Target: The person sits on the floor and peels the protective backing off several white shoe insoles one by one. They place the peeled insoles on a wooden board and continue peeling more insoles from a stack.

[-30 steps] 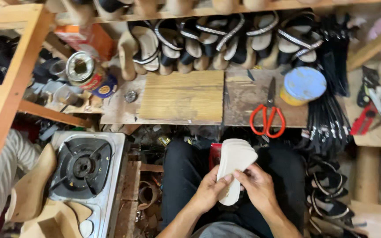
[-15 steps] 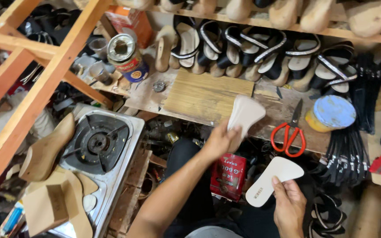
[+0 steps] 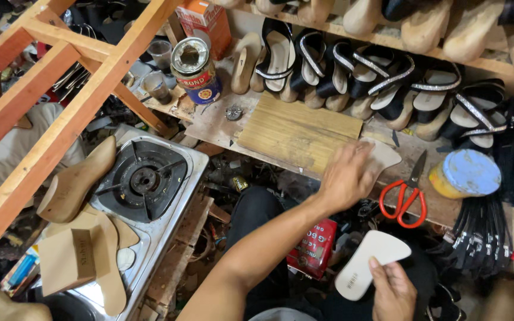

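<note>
Two pale insoles are in our hands. Our left hand [image 3: 345,178] presses one flat, smooth insole [image 3: 384,157] onto the bench [image 3: 221,128], fingers spread over it, beside a ridged wooden board [image 3: 295,134]. Our right hand [image 3: 392,291] pinches the other insole [image 3: 369,263] at its edge, below red-handled scissors [image 3: 406,193].

orange carton [image 3: 207,21] just behind the glue tin [image 3: 194,70] | tin: round, blue-yellow label | red packet [image 3: 313,248] well below-right of tin
</note>
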`<action>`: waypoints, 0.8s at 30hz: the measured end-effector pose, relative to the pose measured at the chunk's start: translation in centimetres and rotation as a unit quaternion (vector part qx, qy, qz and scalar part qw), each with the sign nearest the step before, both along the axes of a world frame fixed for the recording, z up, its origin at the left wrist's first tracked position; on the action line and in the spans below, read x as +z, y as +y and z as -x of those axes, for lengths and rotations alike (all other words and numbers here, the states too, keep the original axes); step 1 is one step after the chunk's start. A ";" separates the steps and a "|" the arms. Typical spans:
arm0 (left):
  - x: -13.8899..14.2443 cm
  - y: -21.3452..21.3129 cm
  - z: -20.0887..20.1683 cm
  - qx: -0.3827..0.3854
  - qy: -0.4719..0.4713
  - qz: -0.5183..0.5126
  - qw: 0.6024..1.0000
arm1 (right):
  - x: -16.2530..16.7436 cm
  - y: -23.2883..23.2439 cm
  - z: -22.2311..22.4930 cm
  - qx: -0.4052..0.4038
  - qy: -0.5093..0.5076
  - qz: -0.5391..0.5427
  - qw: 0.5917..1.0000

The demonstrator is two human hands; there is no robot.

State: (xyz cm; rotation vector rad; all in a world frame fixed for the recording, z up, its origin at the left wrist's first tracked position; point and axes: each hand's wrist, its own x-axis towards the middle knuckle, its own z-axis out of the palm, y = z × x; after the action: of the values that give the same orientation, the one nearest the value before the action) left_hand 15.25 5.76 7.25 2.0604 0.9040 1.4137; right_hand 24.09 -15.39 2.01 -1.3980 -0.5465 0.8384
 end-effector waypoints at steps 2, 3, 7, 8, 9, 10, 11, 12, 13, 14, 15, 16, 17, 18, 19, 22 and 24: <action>-1.7 -2.0 1.6 -0.111 0.016 0.082 0.990 | 0.2 -0.6 -0.3 -0.012 0.019 -0.025 0.999; -2.7 -3.4 2.4 -0.160 0.027 0.140 0.977 | 0.2 -0.5 -0.6 -0.007 0.032 -0.033 0.999; -6.6 -9.4 4.8 -0.336 -0.067 0.407 0.847 | -0.7 0.6 0.0 0.036 0.085 -0.006 0.996; -7.4 -10.7 5.4 -0.350 -0.059 0.457 0.816 | -0.9 0.9 0.5 0.056 0.070 -0.010 0.996; -8.0 -11.9 5.8 -0.343 -0.107 0.483 0.799 | -1.2 1.3 1.1 0.075 0.055 -0.015 0.996; -8.5 -13.3 6.1 -0.334 -0.154 0.508 0.779 | -1.3 1.7 1.7 0.094 0.040 -0.019 0.995; -8.8 -14.2 6.6 -0.324 -0.202 0.531 0.756 | -1.3 2.0 2.3 0.099 0.026 -0.009 0.995; -9.2 -14.4 7.2 -0.307 -0.197 0.544 0.756 | -1.4 2.3 2.8 0.105 0.012 0.000 0.994; -9.3 -14.3 7.9 -0.289 -0.191 0.555 0.756 | -1.5 2.6 3.3 0.111 -0.002 0.008 0.994; -9.4 -14.1 8.5 -0.271 -0.184 0.567 0.755 | -1.6 2.8 3.7 0.110 -0.018 0.016 0.994; -9.6 -14.0 9.1 -0.268 -0.181 0.561 0.762 | -1.5 2.8 4.1 0.109 -0.033 0.024 0.993; -9.7 -13.8 9.7 -0.265 -0.177 0.555 0.768 | -1.4 2.8 4.4 0.107 -0.048 0.034 0.993; -9.8 -13.7 10.2 -0.262 -0.174 0.550 0.774 | -1.4 2.7 4.8 0.100 -0.082 0.029 0.991; -9.7 -13.6 10.6 -0.264 -0.151 0.542 0.783 | -1.3 2.6 5.0 0.092 -0.117 0.023 0.989; -9.6 -13.3 11.1 -0.266 -0.129 0.534 0.792 | -1.3 2.6 5.1 0.085 -0.152 0.017 0.985; -8.8 -13.2 11.8 -0.281 -0.187 0.569 0.750 | -1.5 2.6 4.8 0.092 -0.148 0.015 0.985; -8.4 -13.0 11.6 -0.279 -0.214 0.559 0.751 | -1.9 2.6 4.5 0.095 -0.132 0.025 0.986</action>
State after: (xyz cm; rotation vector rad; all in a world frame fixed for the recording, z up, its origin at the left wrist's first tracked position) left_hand 3.65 -7.27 -1.10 0.8810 0.5885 0.6342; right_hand 19.54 -12.79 0.15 -1.5314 -0.8783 0.8276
